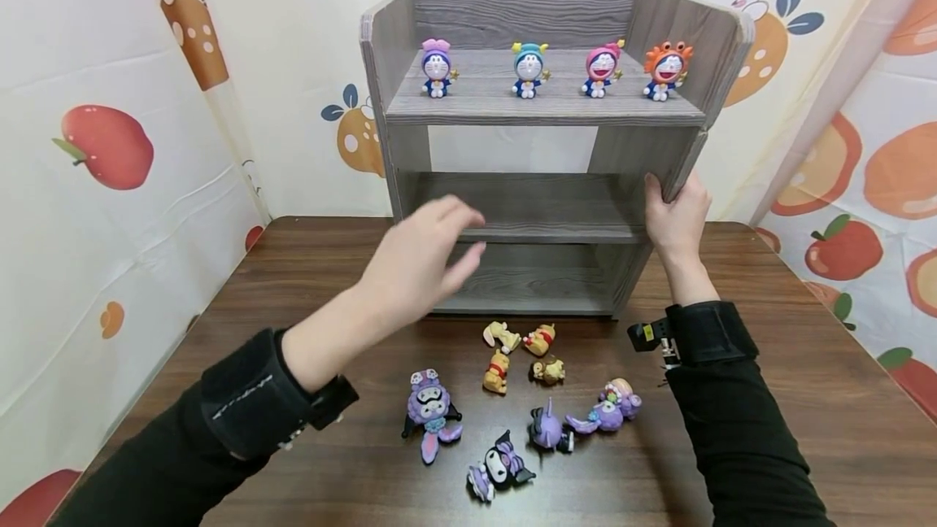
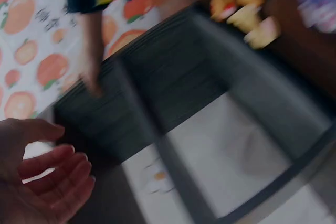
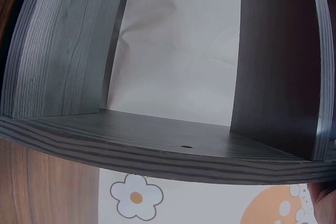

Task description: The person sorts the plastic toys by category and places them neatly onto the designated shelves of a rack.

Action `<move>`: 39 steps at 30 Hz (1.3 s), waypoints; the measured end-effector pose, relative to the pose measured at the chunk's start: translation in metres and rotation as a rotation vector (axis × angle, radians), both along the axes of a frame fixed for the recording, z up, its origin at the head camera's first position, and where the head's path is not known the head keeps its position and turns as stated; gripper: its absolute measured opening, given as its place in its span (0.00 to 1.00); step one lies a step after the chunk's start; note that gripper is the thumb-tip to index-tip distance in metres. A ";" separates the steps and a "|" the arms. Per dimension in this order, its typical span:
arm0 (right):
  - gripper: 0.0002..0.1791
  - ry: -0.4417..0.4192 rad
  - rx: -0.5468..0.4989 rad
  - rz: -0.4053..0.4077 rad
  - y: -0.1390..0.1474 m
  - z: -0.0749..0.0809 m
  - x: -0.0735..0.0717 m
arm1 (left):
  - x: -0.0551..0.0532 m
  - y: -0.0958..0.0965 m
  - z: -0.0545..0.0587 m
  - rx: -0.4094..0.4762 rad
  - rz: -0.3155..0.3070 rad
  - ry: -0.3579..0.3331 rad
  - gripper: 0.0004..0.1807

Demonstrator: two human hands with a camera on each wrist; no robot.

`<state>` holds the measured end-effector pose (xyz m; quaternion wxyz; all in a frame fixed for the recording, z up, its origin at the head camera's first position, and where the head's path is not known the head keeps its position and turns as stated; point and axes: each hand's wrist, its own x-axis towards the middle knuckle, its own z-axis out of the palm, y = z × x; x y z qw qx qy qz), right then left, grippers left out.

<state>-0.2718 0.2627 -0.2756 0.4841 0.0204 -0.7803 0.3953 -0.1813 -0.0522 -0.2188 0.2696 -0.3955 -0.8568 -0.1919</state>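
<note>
A grey wood-grain shelf unit (image 1: 542,226) stands on the brown table. My right hand (image 1: 681,218) grips its right side panel, the thumb on the inner face and the fingers round the outside. In front of the middle board hovers my left hand (image 1: 417,263), holding nothing; its fingers are loosely bent and the thumb is apart from them, as the left wrist view shows too. Along the top board stand several small figurines in blue, among them one with a purple hood (image 1: 437,67), one with a teal hood (image 1: 529,69), one with a pink hood (image 1: 602,69) and one with an orange crab hat (image 1: 667,70).
Before the unit, yellow figurines lie on the table, including a red-shirted bear (image 1: 496,372) and a pale yellow one (image 1: 501,337). Closer to me are purple figurines: a long-eared one (image 1: 430,409), a black-and-purple one (image 1: 501,466) and a long-tailed one (image 1: 611,409).
</note>
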 end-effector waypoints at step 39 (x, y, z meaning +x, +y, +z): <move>0.14 -0.005 0.010 0.024 0.000 0.000 0.002 | 0.026 -0.028 -0.142 -0.949 -0.256 0.018 0.30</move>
